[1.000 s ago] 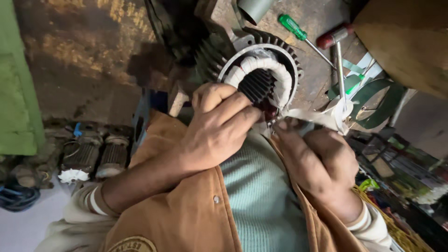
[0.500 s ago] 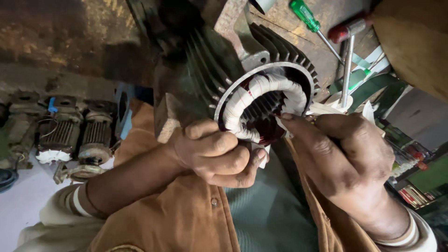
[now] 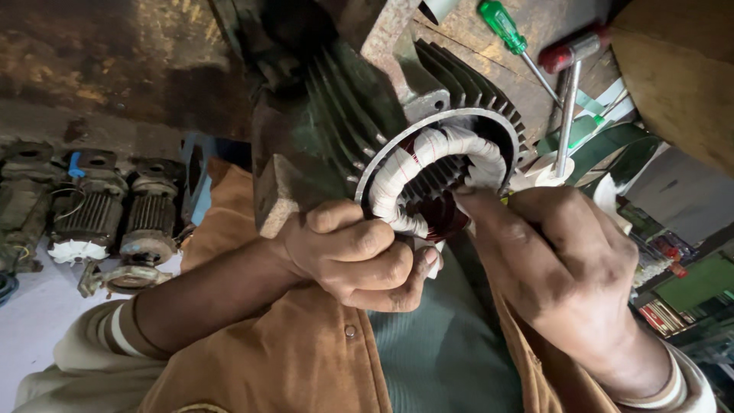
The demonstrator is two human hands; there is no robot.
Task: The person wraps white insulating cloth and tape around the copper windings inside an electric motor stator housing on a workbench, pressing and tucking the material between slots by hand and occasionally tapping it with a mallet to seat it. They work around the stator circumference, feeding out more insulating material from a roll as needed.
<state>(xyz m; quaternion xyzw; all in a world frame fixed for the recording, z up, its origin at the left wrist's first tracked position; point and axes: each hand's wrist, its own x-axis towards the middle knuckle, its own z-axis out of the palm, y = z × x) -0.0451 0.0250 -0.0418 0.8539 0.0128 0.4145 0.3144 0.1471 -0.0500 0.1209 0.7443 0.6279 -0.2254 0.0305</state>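
Floor: you see a rusty brown stained surface (image 3: 99, 69).
Left floor: your view shows old grey motor parts (image 3: 92, 222).
Upper right: you see a curved wooden board (image 3: 680, 84).

dim, warm light; brighter daylight at lower left of the frame, deep shadow at upper centre. centre sharp, frame edges soft, with wide-angle stretching at the corners.

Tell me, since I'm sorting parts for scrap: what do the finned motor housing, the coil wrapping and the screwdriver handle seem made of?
The finned motor housing looks like cast metal, dull grey-green and rough, probably painted iron or aluminium. The coil wrapping looks like white cloth tape, matte, over reddish glossy wire, likely enamelled copper. The screwdriver handle looks like shiny translucent green plastic.
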